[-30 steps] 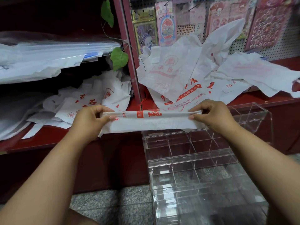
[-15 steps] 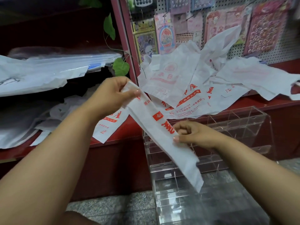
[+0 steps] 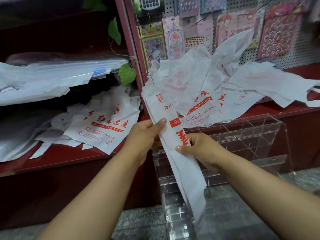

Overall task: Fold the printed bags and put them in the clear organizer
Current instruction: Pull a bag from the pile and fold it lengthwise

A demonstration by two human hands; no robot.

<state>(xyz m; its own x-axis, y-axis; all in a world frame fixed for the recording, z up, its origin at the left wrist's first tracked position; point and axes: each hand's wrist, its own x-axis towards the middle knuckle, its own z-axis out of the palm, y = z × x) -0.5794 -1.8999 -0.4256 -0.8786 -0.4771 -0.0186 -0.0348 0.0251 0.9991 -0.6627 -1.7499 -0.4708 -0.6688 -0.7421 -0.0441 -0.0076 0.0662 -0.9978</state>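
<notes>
Gripping a folded bag [image 3: 170, 135] between them, the left hand [image 3: 144, 134] pinches the long white strip with its thumb on top, while the right hand [image 3: 201, 148] curls around it just below. The strip runs steeply, upper end toward the shelf, lower end hanging in front of the clear organizer [image 3: 245, 141], which stands on the floor against the red shelf [image 3: 72, 154]. Loose printed bags [image 3: 207, 94] lie heaped on that shelf, before a pegboard [image 3: 294, 54] of sticker sheets.

The folded bag [image 3: 174, 135] hides the right hand's [image 3: 200, 149] fingers.
</notes>
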